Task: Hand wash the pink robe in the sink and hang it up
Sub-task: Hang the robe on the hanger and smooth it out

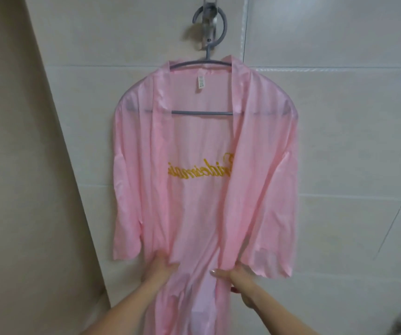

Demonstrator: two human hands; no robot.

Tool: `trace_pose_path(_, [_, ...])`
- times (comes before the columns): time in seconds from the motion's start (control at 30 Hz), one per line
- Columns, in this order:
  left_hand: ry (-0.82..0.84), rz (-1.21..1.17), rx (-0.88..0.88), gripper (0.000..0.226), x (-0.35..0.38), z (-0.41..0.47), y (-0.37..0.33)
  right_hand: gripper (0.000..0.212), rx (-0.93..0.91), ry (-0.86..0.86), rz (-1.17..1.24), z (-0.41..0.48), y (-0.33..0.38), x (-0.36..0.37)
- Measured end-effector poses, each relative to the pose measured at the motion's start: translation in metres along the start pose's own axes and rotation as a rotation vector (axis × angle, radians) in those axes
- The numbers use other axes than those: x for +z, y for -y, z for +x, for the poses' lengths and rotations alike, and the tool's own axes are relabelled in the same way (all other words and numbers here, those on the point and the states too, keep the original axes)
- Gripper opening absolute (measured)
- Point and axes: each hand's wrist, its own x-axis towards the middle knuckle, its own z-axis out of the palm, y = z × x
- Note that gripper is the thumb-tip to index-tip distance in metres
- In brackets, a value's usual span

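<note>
The pink robe (pixel 194 141) hangs open-fronted on the grey plastic hanger (pixel 202 112), whose round loop sits over a metal wall hook (pixel 209 19) on the tiled wall (pixel 339 141). A white label (pixel 201 82) shows just below the hanger's top bar and gold script lettering (pixel 199 171) well below its lower bar. Far below the hanger, the left hand (pixel 158 267) pinches one front edge of the robe in curled fingers, and the right hand (pixel 233 274) grips the other edge, thumb laid over the cloth
</note>
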Motion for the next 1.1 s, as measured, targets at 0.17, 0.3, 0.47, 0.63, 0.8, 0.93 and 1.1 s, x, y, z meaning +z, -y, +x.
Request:
trace_pose_path(0.17, [0.153, -0.278, 0.168, 0.032, -0.001, 0.009, 0.020, 0.072, -0.017, 0.286, -0.154, -0.012, -0.002, -0.004])
trace_pose_path(0.3, [0.340, -0.478, -0.013, 0.011, -0.013, 0.015, 0.043, 0.061, 0.119, 0.430, 0.014, -0.026, -0.010, -0.054])
trace_pose_path(0.47, [0.089, -0.603, -0.033, 0.039, 0.001, 0.013, 0.044, 0.074, -0.013, -0.382, -0.364, -0.012, -0.018, -0.084])
trace_pose_path(0.63, [0.048, -0.653, 0.052, 0.079, 0.017, 0.002, 0.030, 0.088, 0.117, -0.490, -0.670, -0.012, -0.031, -0.071])
trace_pose_path(0.8, [0.347, 0.087, 0.111, 0.037, -0.005, -0.023, 0.011, 0.042, 0.273, 0.205, -1.288, -0.061, -0.011, -0.025])
trace_pose_path(0.93, [-0.736, -0.014, 0.163, 0.015, -0.042, -0.042, 0.011, 0.040, -0.207, 0.282, -0.763, -0.058, 0.028, 0.034])
trace_pose_path(1.1, [-0.729, -0.340, -0.047, 0.074, -0.099, -0.001, 0.002, 0.038, -0.781, -0.222, -0.282, -0.029, 0.113, 0.098])
